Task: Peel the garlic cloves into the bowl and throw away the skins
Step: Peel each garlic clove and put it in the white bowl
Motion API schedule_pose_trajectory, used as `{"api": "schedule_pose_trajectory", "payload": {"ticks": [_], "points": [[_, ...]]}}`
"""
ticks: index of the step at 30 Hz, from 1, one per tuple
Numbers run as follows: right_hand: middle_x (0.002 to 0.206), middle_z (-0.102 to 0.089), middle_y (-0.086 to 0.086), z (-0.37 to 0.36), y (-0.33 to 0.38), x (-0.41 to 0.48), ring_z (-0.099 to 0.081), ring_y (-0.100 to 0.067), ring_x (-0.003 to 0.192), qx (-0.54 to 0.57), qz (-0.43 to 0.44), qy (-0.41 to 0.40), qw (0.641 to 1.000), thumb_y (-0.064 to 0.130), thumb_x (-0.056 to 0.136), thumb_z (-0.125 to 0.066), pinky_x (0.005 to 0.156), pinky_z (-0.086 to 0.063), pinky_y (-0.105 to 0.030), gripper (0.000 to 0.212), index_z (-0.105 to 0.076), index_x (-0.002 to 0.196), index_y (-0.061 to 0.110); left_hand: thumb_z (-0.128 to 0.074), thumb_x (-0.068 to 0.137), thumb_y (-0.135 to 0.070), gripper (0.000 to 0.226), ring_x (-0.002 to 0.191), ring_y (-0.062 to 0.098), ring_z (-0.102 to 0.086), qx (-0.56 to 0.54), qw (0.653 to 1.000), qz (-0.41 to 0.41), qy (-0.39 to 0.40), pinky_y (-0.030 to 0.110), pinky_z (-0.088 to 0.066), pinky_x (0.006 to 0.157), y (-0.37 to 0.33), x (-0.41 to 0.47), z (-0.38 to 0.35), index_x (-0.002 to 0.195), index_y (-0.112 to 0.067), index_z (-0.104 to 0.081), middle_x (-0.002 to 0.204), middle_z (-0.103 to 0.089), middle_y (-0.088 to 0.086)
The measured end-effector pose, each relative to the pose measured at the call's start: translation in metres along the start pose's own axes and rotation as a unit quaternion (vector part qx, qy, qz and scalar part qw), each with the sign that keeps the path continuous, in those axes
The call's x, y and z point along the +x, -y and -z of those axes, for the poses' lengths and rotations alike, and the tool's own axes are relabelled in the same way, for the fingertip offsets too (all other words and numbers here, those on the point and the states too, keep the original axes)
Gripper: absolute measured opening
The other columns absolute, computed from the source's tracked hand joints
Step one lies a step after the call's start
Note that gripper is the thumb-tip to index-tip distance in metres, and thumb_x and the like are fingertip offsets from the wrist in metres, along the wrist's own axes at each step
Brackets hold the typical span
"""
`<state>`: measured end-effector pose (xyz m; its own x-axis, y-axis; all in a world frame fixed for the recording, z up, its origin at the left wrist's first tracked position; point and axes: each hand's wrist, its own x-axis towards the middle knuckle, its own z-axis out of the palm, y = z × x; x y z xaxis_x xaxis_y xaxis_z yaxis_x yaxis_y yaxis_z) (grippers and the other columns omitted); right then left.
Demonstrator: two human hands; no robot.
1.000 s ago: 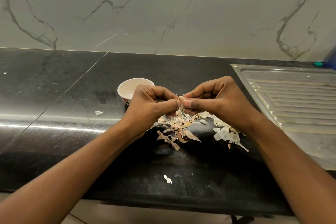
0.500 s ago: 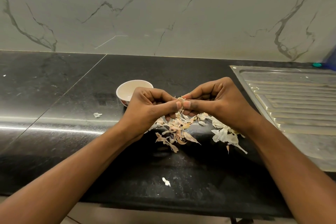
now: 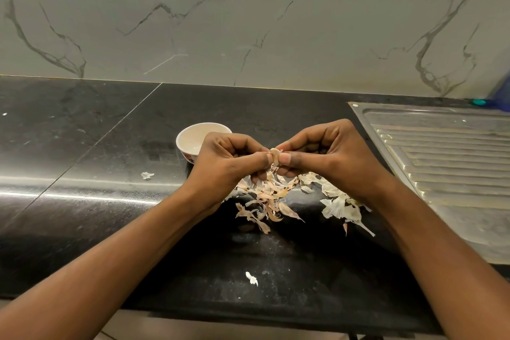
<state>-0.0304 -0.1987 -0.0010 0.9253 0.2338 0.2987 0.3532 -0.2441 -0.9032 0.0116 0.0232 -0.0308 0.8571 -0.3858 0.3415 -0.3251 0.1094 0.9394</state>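
Garlic clove (image 3: 274, 156) up at centre, pinched between both hands, just above the skins and just right of the bowl.

Around it, biggest first:
- Black stone counter (image 3: 82, 146) under everything.
- Steel drainboard (image 3: 441, 163) at the right, well apart from the work.
- Left hand (image 3: 229, 165) curled, thumb and forefinger clamped on one side of the clove.
- Right hand (image 3: 325, 152) curled likewise, thumb tip against the other side, seemingly lifting a flap of skin.
- White bowl (image 3: 182, 143) behind the left hand and partly hidden by it. Contents not clear from here.
- Heap of papery skins (image 3: 273, 199) spread on the counter beneath the hands and to their right.
- Two stray flakes (image 3: 147, 175) apart from the heap, one to the left, one near the counter's front edge.

For a clean peel, probably best:
- Hold firm with the left.
- Catch the loose edge with the right thumbnail.
- Pull along the clove rather than across.
- Let skin fall onto the heap, never into the bowl.
- Drop the bare clove in the bowl.
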Motion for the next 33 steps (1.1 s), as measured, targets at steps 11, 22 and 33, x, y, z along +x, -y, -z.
{"api": "schedule_pose_trajectory", "payload": {"ticks": [11,22,33], "points": [[0.099,-0.08,-0.021,-0.0013,-0.0004,0.0034,-0.079,-0.031,0.086,0.076,-0.056,0.03,0.995,0.011,0.09,-0.075,0.077,-0.065,-0.031,0.027,-0.075,0.114,-0.002,-0.074,0.091,0.001,0.006,0.064,0.031,-0.059,-0.003,1.0,0.021,-0.01,0.028,-0.053,0.056,-0.0026,0.0014,-0.0009,0.088,0.006,-0.077,0.077,-0.067,0.032],[0.096,-0.078,-0.013,-0.0045,-0.0042,0.0059,-0.074,-0.023,0.083,0.079,-0.064,0.043,0.994,0.014,0.092,-0.076,0.076,-0.063,-0.031,0.023,-0.073,0.111,0.001,-0.07,0.092,0.007,0.012,0.058,0.024,-0.059,-0.002,1.0,0.024,-0.013,0.029,-0.051,0.055,-0.0013,0.0024,-0.0026,0.083,0.001,-0.077,0.068,-0.067,0.017],[0.1,-0.079,-0.021,-0.0005,-0.0018,0.0046,-0.077,-0.028,0.085,0.115,-0.035,-0.012,0.993,0.008,0.093,-0.073,0.081,-0.065,-0.035,0.022,-0.07,0.113,-0.002,-0.064,0.094,0.011,0.025,0.057,0.02,-0.059,-0.046,0.998,0.033,-0.036,0.027,-0.05,0.052,-0.0042,0.0042,-0.002,0.078,-0.005,-0.075,0.068,-0.065,0.015]]}}
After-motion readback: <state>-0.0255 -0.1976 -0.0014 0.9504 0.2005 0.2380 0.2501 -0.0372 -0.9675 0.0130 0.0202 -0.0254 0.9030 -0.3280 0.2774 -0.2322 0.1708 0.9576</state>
